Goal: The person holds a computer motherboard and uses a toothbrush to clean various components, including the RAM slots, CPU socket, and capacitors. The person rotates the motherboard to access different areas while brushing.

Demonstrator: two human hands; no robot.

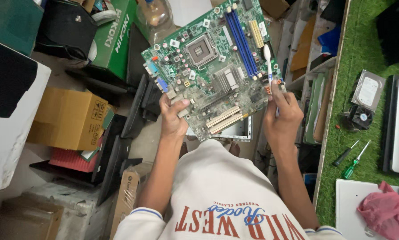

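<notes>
Hands grip firmly: left hand (pixel 173 116) pinches the stiff, light, fragile motherboard (pixel 213 66) by its edge; right hand (pixel 282 116) clasps a toothbrush (pixel 268 62).

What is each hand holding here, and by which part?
Left hand grips the green motherboard by its lower-left edge; right hand holds a white toothbrush by its handle.

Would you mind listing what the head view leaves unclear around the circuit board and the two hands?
- Underside of the circuit board: faces away from the camera.
- Toothbrush handle: wrapped by the right hand.
- Left hand fingers: behind the board, only the thumb shows.
- Bottle: cut off by the top edge.
</notes>
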